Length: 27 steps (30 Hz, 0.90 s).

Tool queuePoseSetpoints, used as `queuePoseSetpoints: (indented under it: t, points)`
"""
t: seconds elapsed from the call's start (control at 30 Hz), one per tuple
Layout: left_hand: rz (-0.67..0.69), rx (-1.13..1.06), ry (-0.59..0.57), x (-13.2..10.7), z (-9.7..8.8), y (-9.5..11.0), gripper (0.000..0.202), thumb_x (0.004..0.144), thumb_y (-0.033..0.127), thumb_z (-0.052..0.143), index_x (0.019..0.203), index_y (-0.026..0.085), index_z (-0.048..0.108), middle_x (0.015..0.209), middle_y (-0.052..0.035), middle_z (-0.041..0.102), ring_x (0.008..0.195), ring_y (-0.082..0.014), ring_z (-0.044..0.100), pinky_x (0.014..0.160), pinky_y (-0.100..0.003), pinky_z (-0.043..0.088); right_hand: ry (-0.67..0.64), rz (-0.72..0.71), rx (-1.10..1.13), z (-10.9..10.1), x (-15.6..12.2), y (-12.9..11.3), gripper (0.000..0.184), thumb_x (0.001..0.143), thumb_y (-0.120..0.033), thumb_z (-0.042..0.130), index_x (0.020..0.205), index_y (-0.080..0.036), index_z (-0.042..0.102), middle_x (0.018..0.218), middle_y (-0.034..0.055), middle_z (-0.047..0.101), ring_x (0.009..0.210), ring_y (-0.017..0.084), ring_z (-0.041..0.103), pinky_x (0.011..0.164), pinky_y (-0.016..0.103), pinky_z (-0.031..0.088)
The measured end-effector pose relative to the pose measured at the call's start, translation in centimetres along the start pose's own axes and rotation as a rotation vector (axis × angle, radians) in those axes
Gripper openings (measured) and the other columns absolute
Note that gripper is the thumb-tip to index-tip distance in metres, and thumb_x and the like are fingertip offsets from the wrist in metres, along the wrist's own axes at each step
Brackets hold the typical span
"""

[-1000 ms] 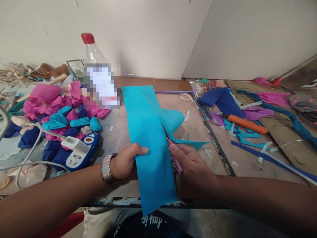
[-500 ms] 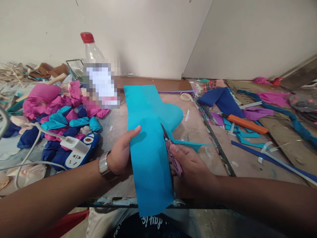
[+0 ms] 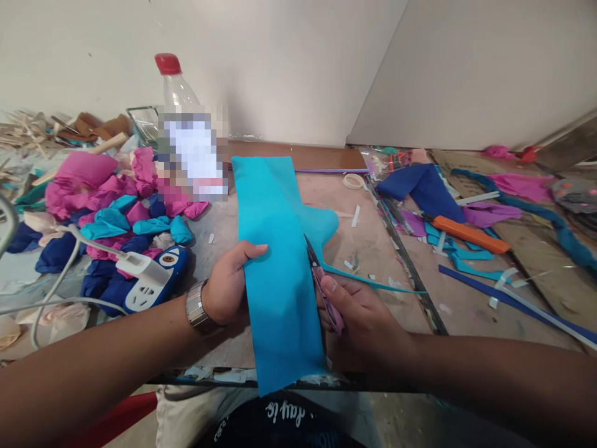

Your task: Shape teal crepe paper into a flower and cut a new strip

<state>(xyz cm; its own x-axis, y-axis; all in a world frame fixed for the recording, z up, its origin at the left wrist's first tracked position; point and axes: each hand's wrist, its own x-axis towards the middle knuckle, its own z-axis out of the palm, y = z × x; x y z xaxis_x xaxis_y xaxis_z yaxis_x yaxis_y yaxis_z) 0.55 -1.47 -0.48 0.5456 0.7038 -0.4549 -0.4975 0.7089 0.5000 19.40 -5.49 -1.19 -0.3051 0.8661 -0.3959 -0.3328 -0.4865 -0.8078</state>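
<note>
A long turquoise sheet, paper or thin fabric, lies upright before me across the near table edge. My left hand grips its left side, thumb on top and the fingers hidden beneath. In my right hand are small scissors with pink handles and dark blades. The blades point away from me and lie at the sheet's right edge. From there a narrow turquoise strip curls off to the right, and a wider flap sticks out above the blades.
Crumpled pink, blue and turquoise bundles crowd the left, beside a power strip and cable. Behind stands a red-capped bottle. A tape roll, an orange box cutter and coloured scraps lie to the right.
The flap to the right of the sheet has shrunk and shifted, and the loose strip now reaches farther right and lower. Both hands keep nearly the same place and hold.
</note>
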Motion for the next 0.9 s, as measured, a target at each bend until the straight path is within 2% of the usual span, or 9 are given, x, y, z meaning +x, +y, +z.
queuePoseSetpoints:
  t: [0.13,0.3,0.5,0.63,0.73,0.9]
  points:
    - [-0.014,-0.003,0.012,-0.1,0.1,-0.1,0.07,0.08,0.042,0.06,0.136,0.0,0.059,0.115,-0.025,0.076,0.1,-0.0437,0.074,0.1,-0.062,0.052,-0.014,0.006,0.009,0.1,0.0,-0.2,0.049,0.075,-0.059,0.086,0.073,-0.019,0.056,0.056,-0.0077,0.045,0.051,0.007,0.032,0.049,0.024,0.026]
    - [-0.016,-0.019,0.021,-0.1,0.0,-0.3,0.068,0.081,0.042,0.059,0.135,0.001,0.06,0.118,-0.025,0.075,0.102,-0.0441,0.073,0.1,-0.063,0.052,0.02,-0.008,0.021,0.4,0.0,-0.1,0.049,0.073,-0.057,0.087,0.072,-0.019,0.057,0.053,-0.0082,0.044,0.05,0.007,0.031,0.048,0.023,0.023]
    - [-0.031,-0.039,-0.147,0.1,-0.8,-0.4,0.055,0.084,0.042,0.057,0.122,0.005,0.069,0.106,-0.0195,0.079,0.106,-0.0413,0.073,0.102,-0.058,0.052,0.024,-0.001,0.066,0.5,0.1,-0.1,0.05,0.071,-0.055,0.089,0.072,-0.02,0.055,0.054,-0.0091,0.043,0.049,0.006,0.03,0.047,0.022,0.025]
    - [-0.032,-0.031,-0.211,0.0,-0.8,-0.5,0.059,0.084,0.041,0.059,0.127,0.002,0.067,0.11,-0.0208,0.078,0.108,-0.0412,0.073,0.105,-0.057,0.05,0.01,0.012,0.066,0.1,0.2,0.1,0.051,0.071,-0.058,0.089,0.071,-0.02,0.055,0.052,-0.0084,0.045,0.048,0.007,0.033,0.046,0.022,0.028]
    - [-0.012,-0.006,-0.177,-0.1,-0.6,-0.7,0.061,0.084,0.038,0.061,0.134,0.003,0.064,0.11,-0.0197,0.079,0.108,-0.0402,0.073,0.106,-0.057,0.05,0.034,-0.006,0.037,-0.2,0.2,0.1,0.05,0.072,-0.058,0.088,0.069,-0.02,0.056,0.054,-0.0073,0.047,0.05,0.007,0.036,0.047,0.023,0.031]
    - [0.018,0.061,-0.121,-0.2,-0.7,-1.2,0.061,0.084,0.035,0.066,0.139,0.006,0.061,0.122,-0.0197,0.075,0.116,-0.0404,0.07,0.109,-0.057,0.048,0.032,0.032,0.067,-0.1,-0.1,-0.4,0.044,0.076,-0.06,0.084,0.072,-0.023,0.061,0.055,-0.0045,0.052,0.058,0.015,0.05,0.056,0.029,0.045]
